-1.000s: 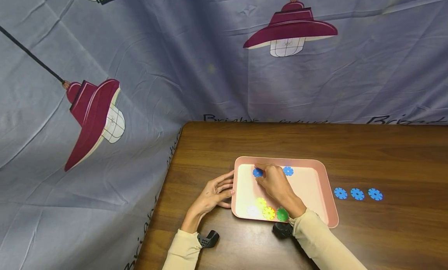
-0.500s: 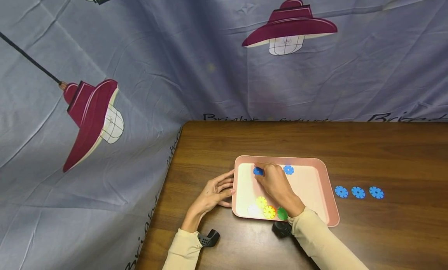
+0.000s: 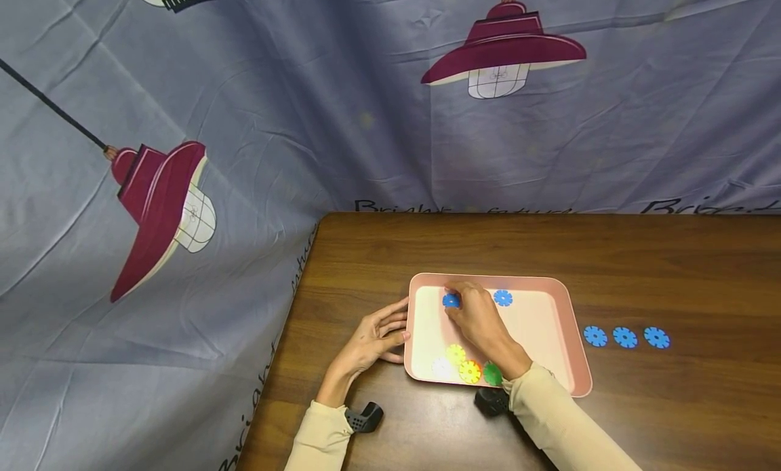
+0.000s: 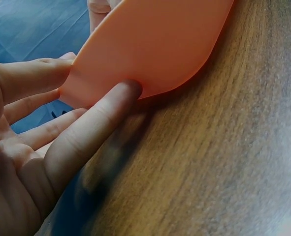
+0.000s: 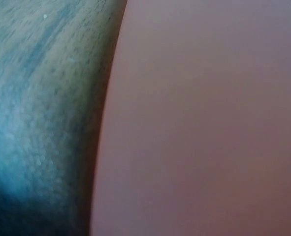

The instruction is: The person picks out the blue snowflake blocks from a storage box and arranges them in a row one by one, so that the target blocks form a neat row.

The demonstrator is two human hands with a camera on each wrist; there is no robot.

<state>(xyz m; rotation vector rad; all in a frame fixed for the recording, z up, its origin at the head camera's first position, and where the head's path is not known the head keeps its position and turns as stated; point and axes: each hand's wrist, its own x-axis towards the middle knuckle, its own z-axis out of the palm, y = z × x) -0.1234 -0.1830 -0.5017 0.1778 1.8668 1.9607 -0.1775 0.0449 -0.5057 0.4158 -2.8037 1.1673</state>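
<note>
A shallow pink tray [image 3: 558, 335] lies on the wooden table. My right hand [image 3: 482, 318] reaches into it and pinches a blue notched disc [image 3: 450, 300] near the far left corner, index finger and thumb on either side. A second blue disc [image 3: 503, 297] lies to its right. Near the tray's front edge are two yellow discs, one nearer the front [image 3: 470, 371], a green disc [image 3: 492, 373] and a pale disc [image 3: 442, 367] washed out by glare. My left hand [image 3: 369, 339] touches the tray's left wall with extended fingers; the left wrist view shows its fingertips against the pink wall [image 4: 155, 44].
Three blue discs lie in a row on the table right of the tray, the middle one [image 3: 625, 337] between its neighbours. A grey-blue curtain [image 3: 274, 118] with printed lamps hangs behind and left of the table [image 3: 366, 247]. The right wrist view shows mostly the tray's outer wall [image 5: 194, 123].
</note>
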